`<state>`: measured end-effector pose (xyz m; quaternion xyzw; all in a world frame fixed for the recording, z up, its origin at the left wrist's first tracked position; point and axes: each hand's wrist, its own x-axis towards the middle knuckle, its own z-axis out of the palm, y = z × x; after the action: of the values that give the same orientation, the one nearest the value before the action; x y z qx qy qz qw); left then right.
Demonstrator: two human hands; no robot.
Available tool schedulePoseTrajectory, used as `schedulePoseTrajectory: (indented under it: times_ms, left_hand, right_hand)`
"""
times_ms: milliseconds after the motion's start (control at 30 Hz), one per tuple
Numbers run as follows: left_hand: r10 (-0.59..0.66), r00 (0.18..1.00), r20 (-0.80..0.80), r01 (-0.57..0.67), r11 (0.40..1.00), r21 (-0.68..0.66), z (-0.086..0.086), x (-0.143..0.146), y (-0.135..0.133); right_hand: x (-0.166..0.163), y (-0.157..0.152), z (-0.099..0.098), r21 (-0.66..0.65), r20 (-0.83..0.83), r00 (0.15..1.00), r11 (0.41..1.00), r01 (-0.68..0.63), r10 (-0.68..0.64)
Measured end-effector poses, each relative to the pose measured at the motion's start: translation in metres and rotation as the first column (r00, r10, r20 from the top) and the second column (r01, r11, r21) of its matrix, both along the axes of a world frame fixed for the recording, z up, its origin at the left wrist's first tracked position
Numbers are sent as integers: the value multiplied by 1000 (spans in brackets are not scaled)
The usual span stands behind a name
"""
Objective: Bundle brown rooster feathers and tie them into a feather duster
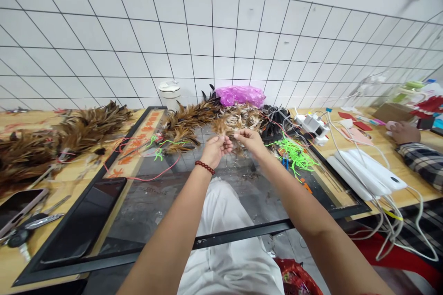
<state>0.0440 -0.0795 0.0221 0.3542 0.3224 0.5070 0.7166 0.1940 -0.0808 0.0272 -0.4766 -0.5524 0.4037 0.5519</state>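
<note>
My left hand (215, 150), with a dark red bead bracelet (205, 167) at its wrist, pinches a small bunch of light brown feathers (219, 126) above the framed glass panel (155, 200). Close on its right, my right hand (249, 141) has thumb and forefinger pressed together; whatever is between them is too small to make out. Behind both hands lies a heap of loose brown and cream feathers (242, 117). Bound brown feather strands (188, 120) lie to the left of the heap, with dark feathers (277, 120) on its right.
Bright green cords (294, 154) lie right of my hands. A black phone (85, 216) rests on the frame's left side. White power packs (367, 173) with cables lie at right, near a co-worker's hand (404, 132). A pink plastic bag (240, 95) and white cup (170, 94) stand behind.
</note>
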Motion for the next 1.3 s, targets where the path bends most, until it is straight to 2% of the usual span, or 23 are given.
schedulePoseTrajectory:
  times_ms: [67, 100, 167, 233, 333, 500, 567, 633, 700, 800, 833, 900, 1000, 1067, 1167, 1300]
  left_hand:
    - [90, 994, 70, -89, 996, -19, 2, -6, 6]
    - [115, 989, 95, -113, 993, -26, 3, -9, 9]
    - [134, 983, 128, -131, 991, -29, 3, -14, 12]
    - [134, 981, 141, -131, 991, -30, 1, -20, 12]
    - [124, 981, 153, -120, 992, -31, -5, -29, 8]
    - [140, 981, 136, -141, 990, 3, -12, -32, 3]
    - [188, 975, 121, -192, 981, 22, -12, -31, 3]
    - [248, 961, 125, -254, 967, 34, -11, -31, 4]
    - [295, 943, 153, -304, 952, 36, -11, -32, 5]
    - [316, 929, 192, -325, 945, 18, -12, -34, 7]
    - [314, 928, 199, -322, 947, 10, -12, -35, 8]
    - [308, 929, 205, -314, 949, -3, -13, -35, 8]
    - [310, 929, 203, -315, 949, -8, -14, -36, 8]
    - [324, 924, 204, -329, 944, -11, -14, -37, 9]
    - [350, 910, 222, -354, 935, -25, -13, -39, 10]
    - [343, 910, 232, -344, 938, -38, -11, -40, 9]
  right_hand:
    - [3, 2, -2, 48, 236, 970, 998, 46, -56]
    - [4, 2, -3, 74, 365, 927, 996, 56, -80]
    - [6, 0, -4, 108, 588, 802, 993, 54, -107]
    - [6, -3, -3, 83, 726, 682, 996, 37, -86]
    - [5, -7, -3, 36, 800, 598, 999, 25, -44]
    - [-9, -9, -11, 145, 767, 628, 989, 35, -134]
    - [-19, -12, -15, 183, 784, 600, 983, 22, -159]
    - [-27, -16, -18, 233, 829, 537, 969, -76, -157]
    - [-31, -19, -20, 251, 895, 428, 934, -253, -125]
    - [-28, -21, -17, 192, 965, 248, 870, -454, -83]
    - [-25, -21, -15, 181, 970, 231, 862, -474, -77]
    - [-18, -19, -11, 205, 956, 284, 870, -449, -79]
    - [-14, -19, -4, 262, 893, 432, 927, -269, -127]
    - [-17, -22, -1, 187, 883, 460, 971, -149, -99]
    - [-30, -28, 0, 31, 922, 388, 997, -72, -1]
    - [-43, -34, -4, 14, 967, 254, 999, -48, -1]
